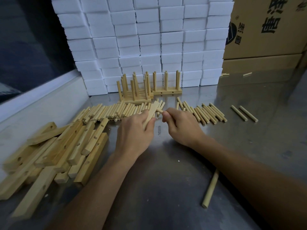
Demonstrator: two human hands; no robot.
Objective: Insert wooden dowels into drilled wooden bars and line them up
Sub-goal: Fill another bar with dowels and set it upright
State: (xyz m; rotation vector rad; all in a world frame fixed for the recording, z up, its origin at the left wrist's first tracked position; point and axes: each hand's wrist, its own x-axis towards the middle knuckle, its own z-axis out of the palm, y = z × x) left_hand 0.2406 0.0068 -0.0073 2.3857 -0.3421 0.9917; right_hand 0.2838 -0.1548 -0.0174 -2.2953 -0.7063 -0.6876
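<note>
Smooth round dowel on steel

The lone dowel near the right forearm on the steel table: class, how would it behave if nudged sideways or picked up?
The dowel is round and lies on smooth steel table, so it would probably roll if nudged sideways. It looks like thin, straight wood, so likely stiff and light. Its slimness may make it awkward to pinch flat off the surface.

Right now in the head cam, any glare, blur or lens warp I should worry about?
Head view: soft glare streaks on the steel table; wide-angle warp bows the foam block stack and cardboard box; drilled bars at left edge smear slightly; both hands stay sharp, left hand holding a bar, right hand a dowel.
</note>
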